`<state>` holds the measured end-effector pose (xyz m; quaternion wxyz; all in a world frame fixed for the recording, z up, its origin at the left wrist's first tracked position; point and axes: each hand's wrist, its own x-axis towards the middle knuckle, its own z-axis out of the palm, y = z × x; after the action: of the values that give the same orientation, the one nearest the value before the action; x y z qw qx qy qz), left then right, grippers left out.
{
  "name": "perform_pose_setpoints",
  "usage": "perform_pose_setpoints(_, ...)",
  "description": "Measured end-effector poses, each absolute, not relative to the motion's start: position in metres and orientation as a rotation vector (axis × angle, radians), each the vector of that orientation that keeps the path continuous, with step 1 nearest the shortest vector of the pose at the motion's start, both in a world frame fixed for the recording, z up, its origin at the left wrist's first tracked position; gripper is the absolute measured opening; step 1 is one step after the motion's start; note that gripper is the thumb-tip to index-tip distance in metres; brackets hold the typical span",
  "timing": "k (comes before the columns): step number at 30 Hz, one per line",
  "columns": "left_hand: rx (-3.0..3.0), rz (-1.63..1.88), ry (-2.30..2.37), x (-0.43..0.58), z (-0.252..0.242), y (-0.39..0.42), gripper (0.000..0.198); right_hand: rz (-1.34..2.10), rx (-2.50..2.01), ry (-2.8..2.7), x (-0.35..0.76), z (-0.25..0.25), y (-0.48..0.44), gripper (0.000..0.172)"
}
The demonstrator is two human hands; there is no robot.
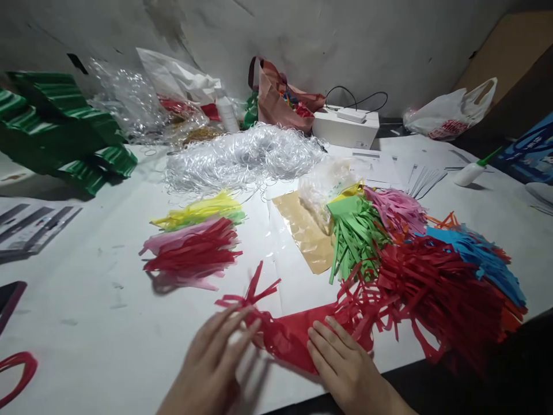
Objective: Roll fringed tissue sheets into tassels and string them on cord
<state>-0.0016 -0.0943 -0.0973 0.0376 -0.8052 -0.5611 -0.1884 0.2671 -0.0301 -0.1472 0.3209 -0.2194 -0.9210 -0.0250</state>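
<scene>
A red fringed paper piece (pixel 288 334) lies flat at the table's near edge. My left hand (pixel 211 360) rests on its left end, fingers stretched out and slightly blurred by motion. My right hand (pixel 341 363) presses flat on its right part, fingers extended. A big heap of red fringed paper (pixel 436 288) lies just right of my hands, with green (pixel 356 233), pink (pixel 395 207) and blue (pixel 479 253) fringes behind it. A smaller pile of red, pink and yellow fringes (pixel 192 242) sits left of centre.
Clear plastic strands (pixel 242 155) lie mid-table, with a brown sheet (pixel 305 230) beside them. Green corrugated paper (pixel 60 124) is at far left. A white box (pixel 345 128), bags (pixel 280 98), a glue bottle (pixel 470 171) and stacked paper sheets (pixel 415 170) line the back. A dark phone (pixel 9 297) lies at left.
</scene>
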Motion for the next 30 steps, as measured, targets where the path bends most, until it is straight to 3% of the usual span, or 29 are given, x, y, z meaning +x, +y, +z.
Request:
perform_pose_setpoints(5,-2.841,-0.518,-1.449,0.066,-0.099,-0.079,0.055,0.014,-0.469,-2.516,0.271,-0.147,-0.034,0.031)
perform_pose_setpoints(9,-2.831,-0.437,-1.589,0.073,-0.121,-0.071,0.039,0.074,-0.521,-2.558,0.276,-0.143,-0.033,0.032)
perform_pose_setpoints(13,-2.767,-0.622,-1.768,0.054,-0.127,-0.081,0.019,0.284,-0.601,-2.582,0.280,-0.129,-0.028,0.030)
perform_pose_setpoints(15,-2.714,-0.768,-1.845,0.047,-0.123,-0.088,0.018,0.416,-0.638,-2.601,0.279,-0.123,-0.027,0.028)
perform_pose_setpoints(19,-2.751,-0.850,-1.968,0.039,-0.115,-0.096,0.016,0.627,-0.794,-2.470,0.277,-0.119,-0.025,0.005)
perform_pose_setpoints(25,-2.816,-0.799,-2.075,0.035,-0.115,-0.094,0.017,0.881,-0.927,-2.344,0.275,-0.118,-0.024,0.013)
perform_pose_setpoints(30,-2.777,-0.646,-2.276,0.042,-0.114,-0.079,0.022,0.793,-1.074,-2.286,0.265,-0.117,-0.019,0.016)
